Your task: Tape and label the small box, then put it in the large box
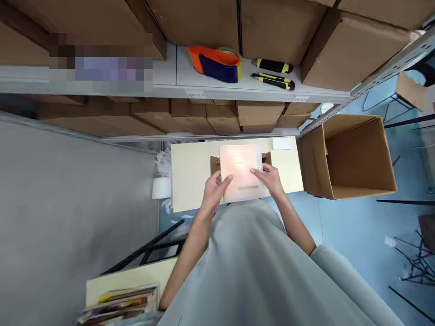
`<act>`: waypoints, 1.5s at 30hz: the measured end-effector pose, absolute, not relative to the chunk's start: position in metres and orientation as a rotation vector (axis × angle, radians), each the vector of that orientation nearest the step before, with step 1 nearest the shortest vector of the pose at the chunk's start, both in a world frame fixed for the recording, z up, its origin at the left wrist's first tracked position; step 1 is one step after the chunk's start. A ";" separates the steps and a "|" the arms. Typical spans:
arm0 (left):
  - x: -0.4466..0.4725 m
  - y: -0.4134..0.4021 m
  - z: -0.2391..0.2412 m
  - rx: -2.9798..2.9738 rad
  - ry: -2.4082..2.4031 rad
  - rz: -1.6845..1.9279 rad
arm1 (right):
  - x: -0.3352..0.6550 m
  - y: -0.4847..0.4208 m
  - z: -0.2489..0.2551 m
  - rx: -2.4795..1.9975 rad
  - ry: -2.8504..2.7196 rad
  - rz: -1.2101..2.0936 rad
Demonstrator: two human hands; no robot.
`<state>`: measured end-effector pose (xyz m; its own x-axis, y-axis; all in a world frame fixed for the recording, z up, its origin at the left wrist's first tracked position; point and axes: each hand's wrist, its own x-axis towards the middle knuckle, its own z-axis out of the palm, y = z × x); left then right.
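My left hand [215,188] grips the left edge of a flat, pale orange booklet [239,170], thumb on top. On its right side my right hand [268,179] pinches it the same way. The booklet looks to be in a clear plastic sleeve, with faint lines of print near its top and a grey bar low down. It is held level in front of my body. Beneath it, largely covered, is a small brown cardboard box [215,165] on the cream table [193,174]. A white slip or card [281,143] lies at the table's far right corner.
A large open carton [360,158] stands right of the table. Shelves ahead carry cardboard boxes, an orange and navy roll-like item [217,65] and yellow-black box cutters [273,81]. A stack of magazines [122,303] lies lower left. A grey wall [68,203] rises at left.
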<state>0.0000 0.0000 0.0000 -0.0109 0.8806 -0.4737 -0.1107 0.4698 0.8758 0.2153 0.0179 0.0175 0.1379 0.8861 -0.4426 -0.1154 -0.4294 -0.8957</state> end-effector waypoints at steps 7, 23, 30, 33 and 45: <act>0.016 0.000 -0.016 0.962 1.399 0.951 | 0.253 0.022 0.030 -1.531 -1.037 1.381; -0.014 -0.026 -0.044 1.891 1.540 0.480 | 0.246 0.050 0.079 -1.407 -2.114 0.827; -0.017 -0.036 -0.045 1.865 1.532 0.440 | 0.211 0.058 0.028 -1.757 -2.679 0.854; -0.018 -0.040 -0.044 1.869 1.494 0.430 | 0.198 0.061 0.001 -1.853 -2.763 0.947; -0.026 -0.040 -0.050 1.930 1.442 0.400 | 0.181 0.073 -0.032 -1.967 -2.642 1.026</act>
<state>-0.0262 -0.0404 -0.0501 0.3374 0.9290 -0.1519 0.7179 -0.1496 0.6798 0.1811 0.0731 -0.0322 -0.3180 0.7624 -0.5635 0.9429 0.1923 -0.2719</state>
